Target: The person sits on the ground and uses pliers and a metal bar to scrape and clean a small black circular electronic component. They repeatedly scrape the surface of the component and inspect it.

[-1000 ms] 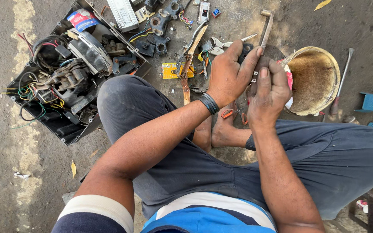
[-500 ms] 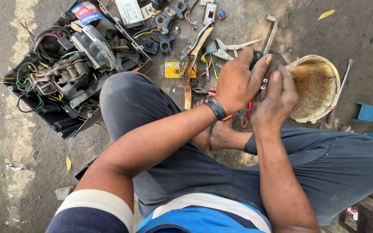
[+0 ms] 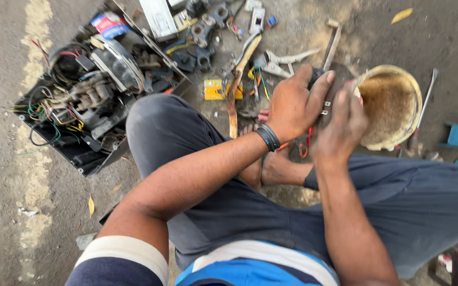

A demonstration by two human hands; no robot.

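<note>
Both hands (image 3: 319, 114) gripping small dark part (image 3: 328, 100)

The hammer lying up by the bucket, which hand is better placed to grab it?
Probably the left hand. Its fingertips lie just below the hammer, while the right hand sits lower, beside the bucket. Both hands clasp a dark part, so one must let go.

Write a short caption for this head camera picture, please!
Seated on the ground, a person grips a small dark part with left hand and right hand, beside a round bowl.
</note>
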